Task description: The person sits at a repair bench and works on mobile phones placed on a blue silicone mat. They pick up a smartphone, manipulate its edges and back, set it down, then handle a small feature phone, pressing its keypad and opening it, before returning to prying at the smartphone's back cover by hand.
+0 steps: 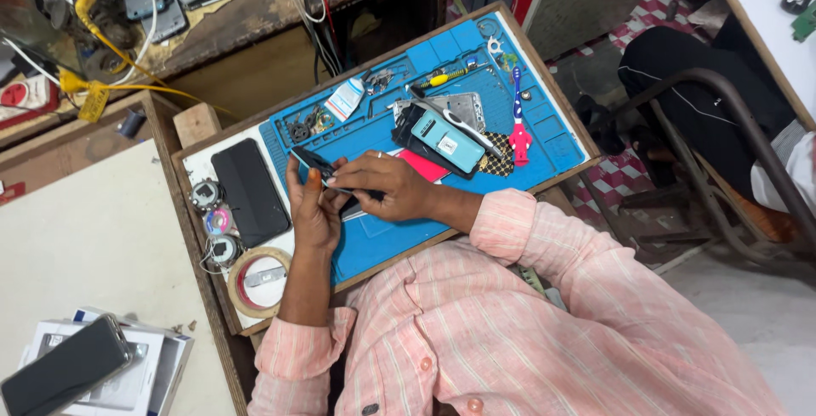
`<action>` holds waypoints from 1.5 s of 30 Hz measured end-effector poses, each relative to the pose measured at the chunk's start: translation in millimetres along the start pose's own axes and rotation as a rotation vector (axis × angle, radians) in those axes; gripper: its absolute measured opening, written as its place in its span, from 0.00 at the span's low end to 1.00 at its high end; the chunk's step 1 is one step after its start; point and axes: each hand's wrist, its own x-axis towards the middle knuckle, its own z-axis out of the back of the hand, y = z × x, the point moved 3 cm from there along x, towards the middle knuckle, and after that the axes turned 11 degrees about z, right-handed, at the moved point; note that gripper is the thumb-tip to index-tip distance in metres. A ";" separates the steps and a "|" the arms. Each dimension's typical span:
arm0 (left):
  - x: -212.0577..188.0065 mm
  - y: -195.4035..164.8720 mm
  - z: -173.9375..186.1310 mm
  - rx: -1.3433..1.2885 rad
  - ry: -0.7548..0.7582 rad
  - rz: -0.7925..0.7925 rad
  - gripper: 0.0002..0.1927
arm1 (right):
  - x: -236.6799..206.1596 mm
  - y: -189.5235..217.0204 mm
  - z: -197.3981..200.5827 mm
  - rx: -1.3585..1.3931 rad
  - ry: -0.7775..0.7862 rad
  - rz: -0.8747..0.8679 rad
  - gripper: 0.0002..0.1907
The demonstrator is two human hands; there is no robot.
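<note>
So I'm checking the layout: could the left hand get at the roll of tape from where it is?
Probably yes: the roll of tape lies beside the left hand, nothing between, but that hand holds a small phone.

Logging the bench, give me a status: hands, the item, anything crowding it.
Left hand and right hand both grip a small dark phone part. Held over blue mat. Black phone and tape roll lie close beside.

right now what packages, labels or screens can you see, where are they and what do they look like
Dark phone screen: flat black rectangle on the white tray, beside the left hand.
Teal battery: rectangular, with a small white label, on the blue mat.
Small tube: white and blue, at the mat's far edge.
White box: near left corner, with a black phone lying on it.
</note>
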 end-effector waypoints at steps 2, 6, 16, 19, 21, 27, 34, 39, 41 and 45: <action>0.0 -0.4 -2.4 0.016 0.000 0.005 0.43 | -1.0 -0.9 0.6 -0.017 0.011 -0.009 0.24; 0.1 -1.0 -6.2 0.033 0.002 0.030 0.44 | -4.0 0.1 2.5 -0.105 0.036 0.030 0.25; -2.1 -7.4 -9.1 0.040 -0.019 0.064 0.46 | 0.4 7.8 -2.4 -0.161 0.040 0.041 0.23; -3.9 -9.2 -10.1 0.036 -0.019 0.062 0.47 | 1.8 10.2 -2.0 -0.160 0.045 0.050 0.23; -5.1 -10.1 -11.5 0.034 0.014 0.053 0.47 | 2.5 11.5 -1.4 -0.158 0.044 0.061 0.24; -8.6 -9.7 -8.8 0.014 0.009 0.077 0.45 | 3.9 15.3 -4.9 -0.139 0.066 0.073 0.27; -14.9 -15.6 -5.1 0.020 -0.015 0.110 0.46 | 6.5 21.7 -13.7 -0.137 0.098 0.100 0.28; -23.7 -20.2 -4.6 0.032 -0.026 0.136 0.47 | 7.9 30.3 -22.2 -0.148 0.093 0.110 0.29; -28.4 -22.4 -4.0 0.031 -0.014 0.132 0.47 | 8.2 34.3 -25.7 -0.176 0.100 0.110 0.29; -35.4 -25.0 -3.3 0.026 0.016 0.119 0.48 | 7.6 40.9 -30.2 -0.223 0.069 0.137 0.28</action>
